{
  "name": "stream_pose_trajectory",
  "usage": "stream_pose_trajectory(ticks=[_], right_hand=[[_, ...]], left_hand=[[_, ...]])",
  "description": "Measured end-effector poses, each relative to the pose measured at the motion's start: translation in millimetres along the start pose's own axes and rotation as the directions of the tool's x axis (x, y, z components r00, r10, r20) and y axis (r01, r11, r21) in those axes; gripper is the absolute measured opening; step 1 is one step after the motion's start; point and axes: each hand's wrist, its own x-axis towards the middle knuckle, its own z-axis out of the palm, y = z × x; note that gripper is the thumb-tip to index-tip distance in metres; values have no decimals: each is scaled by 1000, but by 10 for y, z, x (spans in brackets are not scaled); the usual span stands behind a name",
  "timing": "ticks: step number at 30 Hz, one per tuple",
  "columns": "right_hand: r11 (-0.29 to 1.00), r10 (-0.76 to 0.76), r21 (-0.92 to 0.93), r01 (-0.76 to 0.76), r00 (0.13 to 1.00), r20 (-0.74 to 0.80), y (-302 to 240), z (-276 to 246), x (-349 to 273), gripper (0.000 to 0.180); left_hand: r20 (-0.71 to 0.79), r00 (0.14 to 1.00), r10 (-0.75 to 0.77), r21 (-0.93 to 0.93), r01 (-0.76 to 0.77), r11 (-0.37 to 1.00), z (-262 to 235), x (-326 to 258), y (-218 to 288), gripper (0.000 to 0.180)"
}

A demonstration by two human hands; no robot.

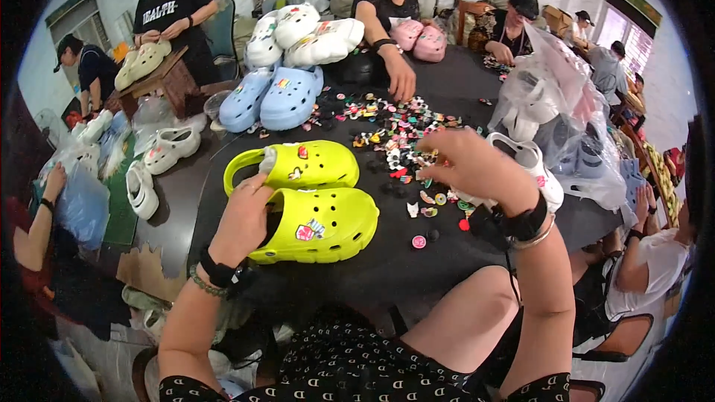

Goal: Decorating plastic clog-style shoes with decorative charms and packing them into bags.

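Two lime-green clogs lie side by side on the dark tabletop in front of me. The far clog (316, 162) carries a red charm and a white one by its opening. On the near clog (328, 227) there are pink-and-white and blue charms. My left hand (242, 216) is closed at the opening of the near clog, its fingertips between the two shoes; part of its grip is hidden. Above the right side of a loose pile of small colourful shoe charms (402, 130), my right hand (473, 164) has thumb and fingers apart, with nothing visible between them.
Light-blue clogs (290, 97) with white clogs (324, 41) stacked on them stand at the far left. A white clog (547, 179) lies beyond my right wrist, near plastic-bagged shoes (588, 145). Across the table, a co-worker's hand (401, 78) reaches to the charms, beside pink clogs (430, 43).
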Motion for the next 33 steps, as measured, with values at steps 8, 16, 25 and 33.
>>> stream_pose_trajectory(ticks=[8,16,25,33], right_hand=[[999,40,19,-37,986,-162,211,314,245,24],[981,188,47,-189,982,35,537,535,6,17],[989,99,94,-110,988,121,591,783,34,21],[983,151,-122,-138,983,106,668,876,-35,21]], left_hand=[[-129,988,-83,36,88,995,-159,-44,231,29],[426,721,-547,-639,668,383,-184,-24,413,21],[738,608,-294,-669,716,-198,-84,319,500,37],[708,611,-353,-678,729,-97,14,291,421,35]])
